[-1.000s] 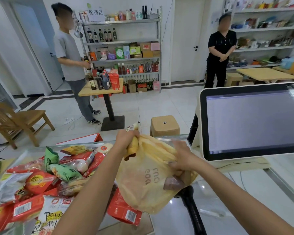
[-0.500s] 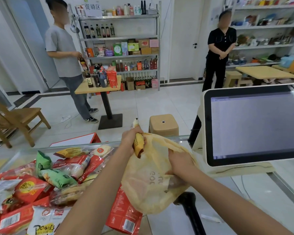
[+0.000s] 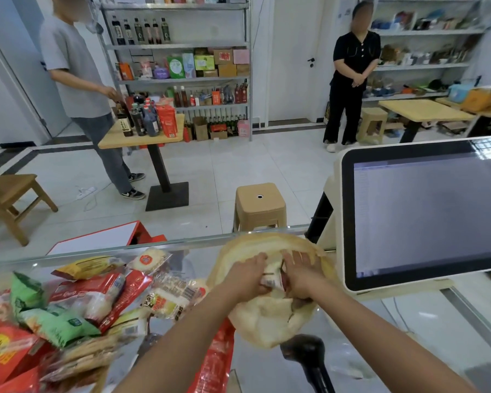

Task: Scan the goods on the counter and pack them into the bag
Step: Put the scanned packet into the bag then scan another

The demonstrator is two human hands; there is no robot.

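Both hands are down in the mouth of the yellow plastic bag, which sits on the glass counter just left of the till screen. The left hand and the right hand are closed from either side on a small white packet with a barcode label, holding it between them inside the bag's opening. To the left, the rest of the goods lie in a heap on the counter: a green snack bag, a red pack, a yellow pack and a round white one. A black handheld scanner rests near the bag, just below it in view.
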